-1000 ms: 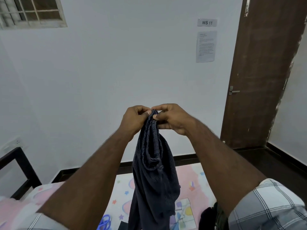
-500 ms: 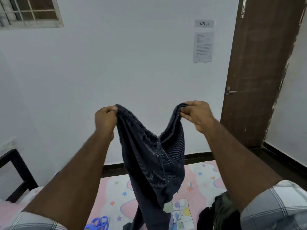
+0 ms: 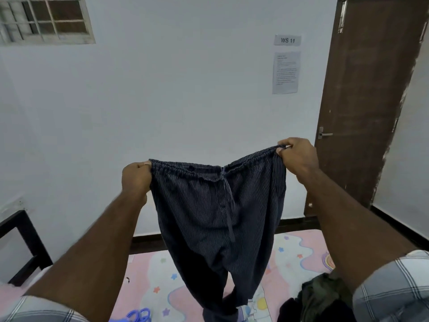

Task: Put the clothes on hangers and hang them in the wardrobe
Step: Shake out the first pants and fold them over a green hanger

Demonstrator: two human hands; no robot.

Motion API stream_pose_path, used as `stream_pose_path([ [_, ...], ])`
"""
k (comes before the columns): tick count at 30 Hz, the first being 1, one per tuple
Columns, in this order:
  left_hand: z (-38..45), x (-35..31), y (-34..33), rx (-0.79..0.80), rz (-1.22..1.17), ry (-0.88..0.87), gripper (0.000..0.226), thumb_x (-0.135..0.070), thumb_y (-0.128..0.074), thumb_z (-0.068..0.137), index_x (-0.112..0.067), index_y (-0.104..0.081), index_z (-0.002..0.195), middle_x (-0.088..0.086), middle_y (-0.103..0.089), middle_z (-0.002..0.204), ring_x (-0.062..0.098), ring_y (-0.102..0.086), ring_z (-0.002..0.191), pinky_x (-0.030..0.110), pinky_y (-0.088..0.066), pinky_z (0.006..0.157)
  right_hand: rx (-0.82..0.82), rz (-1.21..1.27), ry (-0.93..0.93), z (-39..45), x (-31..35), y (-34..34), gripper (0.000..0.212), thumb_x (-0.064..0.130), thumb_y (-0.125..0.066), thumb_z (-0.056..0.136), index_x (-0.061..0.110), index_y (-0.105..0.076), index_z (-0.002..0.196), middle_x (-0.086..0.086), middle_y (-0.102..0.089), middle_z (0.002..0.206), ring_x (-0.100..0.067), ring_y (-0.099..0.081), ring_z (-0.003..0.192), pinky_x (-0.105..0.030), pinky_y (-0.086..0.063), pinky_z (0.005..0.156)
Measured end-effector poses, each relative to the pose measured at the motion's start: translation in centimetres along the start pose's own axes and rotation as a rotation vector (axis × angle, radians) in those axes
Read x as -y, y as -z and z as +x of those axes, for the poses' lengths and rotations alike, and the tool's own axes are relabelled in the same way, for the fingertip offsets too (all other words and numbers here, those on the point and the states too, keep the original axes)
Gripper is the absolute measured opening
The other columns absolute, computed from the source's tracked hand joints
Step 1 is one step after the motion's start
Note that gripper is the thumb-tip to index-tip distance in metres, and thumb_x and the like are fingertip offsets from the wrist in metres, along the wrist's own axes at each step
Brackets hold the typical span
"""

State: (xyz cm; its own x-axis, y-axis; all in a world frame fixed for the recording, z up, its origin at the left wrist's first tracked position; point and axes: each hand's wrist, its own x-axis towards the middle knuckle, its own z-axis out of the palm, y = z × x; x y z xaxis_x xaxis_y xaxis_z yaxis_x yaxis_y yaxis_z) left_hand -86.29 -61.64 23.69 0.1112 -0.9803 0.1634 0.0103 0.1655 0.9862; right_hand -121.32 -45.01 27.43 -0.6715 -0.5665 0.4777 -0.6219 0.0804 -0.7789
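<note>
Dark navy pinstriped trousers [image 3: 216, 210] with an elastic waistband and a drawstring hang spread out in front of me. My left hand [image 3: 137, 176] grips the left end of the waistband. My right hand [image 3: 296, 156] pinches the right end, held a little higher. The legs drop down to the bed with its pink patterned sheet [image 3: 162, 282]. Blue plastic hangers [image 3: 139, 314] lie on the sheet at the bottom edge, partly cut off. No wardrobe is in view.
A heap of dark green and black clothes [image 3: 320, 298] lies on the bed at the lower right. A black bed frame [image 3: 25, 242] stands at the left. A brown door [image 3: 362, 108] is at the right, beside a white wall with notices [image 3: 286, 72].
My hands started together at the bunched waistband and have pulled apart sideways. The trousers now hang spread flat with the waistband stretched between my hands.
</note>
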Motion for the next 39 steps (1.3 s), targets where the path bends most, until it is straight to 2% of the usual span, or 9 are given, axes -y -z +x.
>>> stream_pose_path([
  [4,-0.1,-1.5,-0.3,-0.112,-0.001,-0.157,0.011,-0.017,-0.057,0.094,-0.024,-0.065,0.098,0.002,-0.061,0.082,0.016,-0.051,0.064,0.026,-0.041,0.056,-0.043,0.092,0.022,1.2,1.1,0.6,0.025,0.012,-0.06,0.091,0.026,-0.071,0.107,-0.002,-0.069,0.089,-0.013,-0.057,0.058,-0.02,-0.044,0.055],
  [7,-0.2,-0.8,0.0,-0.053,0.101,-0.135,0.018,-0.008,-0.053,0.094,-0.022,-0.064,0.095,0.007,-0.061,0.08,0.016,-0.047,0.055,0.024,-0.036,0.048,0.144,0.033,-0.091,1.1,-0.3,0.1,0.028,0.001,-0.055,0.087,0.02,-0.075,0.085,-0.006,-0.073,0.09,-0.019,-0.063,0.069,-0.028,-0.053,0.06],
  [12,0.2,-0.3,1.2,0.011,0.062,0.022,0.028,0.007,-0.05,0.092,-0.013,-0.067,0.083,0.015,-0.069,0.099,0.027,-0.065,0.082,0.038,-0.058,0.073,0.138,0.245,-0.263,1.2,-1.5,-0.1,0.024,0.001,-0.061,0.081,0.016,-0.075,0.07,-0.007,-0.074,0.082,-0.031,-0.073,0.086,-0.044,-0.061,0.075],
  [15,0.5,-0.6,1.1,0.022,0.056,0.08,0.028,0.003,-0.046,0.095,-0.01,-0.07,0.088,0.013,-0.069,0.101,0.029,-0.065,0.093,0.044,-0.057,0.083,0.155,0.264,-0.262,0.9,-1.0,0.1,0.004,0.009,-0.075,0.078,0.006,-0.075,0.077,-0.013,-0.075,0.084,-0.027,-0.072,0.08,-0.046,-0.063,0.072],
  [18,0.3,-1.3,1.2,0.069,-0.025,0.118,0.009,-0.004,-0.061,0.091,-0.001,-0.069,0.095,0.011,-0.064,0.083,0.025,-0.06,0.075,0.038,-0.05,0.068,0.187,0.254,-0.242,0.6,-0.4,0.5,0.017,0.018,-0.086,0.073,0.006,-0.074,0.077,-0.01,-0.075,0.08,-0.023,-0.072,0.074,-0.037,-0.061,0.069],
  [23,0.0,-1.8,1.6,0.089,-0.017,0.002,0.01,-0.012,-0.081,0.081,-0.006,-0.074,0.085,0.007,-0.074,0.088,0.021,-0.069,0.08,0.038,-0.058,0.075,0.105,0.237,-0.198,1.2,1.0,0.9,0.011,0.012,-0.081,0.075,0.005,-0.073,0.077,-0.007,-0.074,0.08,-0.022,-0.07,0.071,-0.03,-0.054,0.056],
  [28,0.6,1.7,3.5,-0.061,0.139,0.08,0.015,-0.02,-0.087,0.063,-0.012,-0.076,0.068,0.006,-0.076,0.08,0.029,-0.072,0.084,0.049,-0.06,0.085,0.285,-0.002,-0.32,-0.1,-0.4,-0.4,0.028,0.019,-0.073,0.069,0.004,-0.071,0.093,-0.015,-0.071,0.094,-0.031,-0.069,0.085,-0.043,-0.062,0.078],
  [31,-0.6,3.2,3.0,-0.077,0.167,0.121,0.011,-0.016,-0.085,0.067,-0.012,-0.075,0.069,0.008,-0.075,0.081,0.03,-0.071,0.085,0.048,-0.06,0.086,0.303,0.107,-0.39,-1.3,-1.1,-1.9,0.016,0.007,-0.076,0.07,0.0,-0.068,0.082,-0.02,-0.072,0.088,-0.035,-0.072,0.083,-0.05,-0.062,0.07],
  [39,-1.4,2.3,0.9,-0.02,0.077,0.08,0.012,-0.019,-0.081,0.077,-0.013,-0.072,0.073,0.009,-0.074,0.086,0.03,-0.072,0.09,0.051,-0.06,0.086,0.397,0.482,-0.512,-3.8,0.6,-3.4,0.005,-0.002,-0.071,0.085,-0.003,-0.067,0.089,-0.012,-0.067,0.072,-0.011,-0.053,0.037,-0.023,-0.049,0.043],
])
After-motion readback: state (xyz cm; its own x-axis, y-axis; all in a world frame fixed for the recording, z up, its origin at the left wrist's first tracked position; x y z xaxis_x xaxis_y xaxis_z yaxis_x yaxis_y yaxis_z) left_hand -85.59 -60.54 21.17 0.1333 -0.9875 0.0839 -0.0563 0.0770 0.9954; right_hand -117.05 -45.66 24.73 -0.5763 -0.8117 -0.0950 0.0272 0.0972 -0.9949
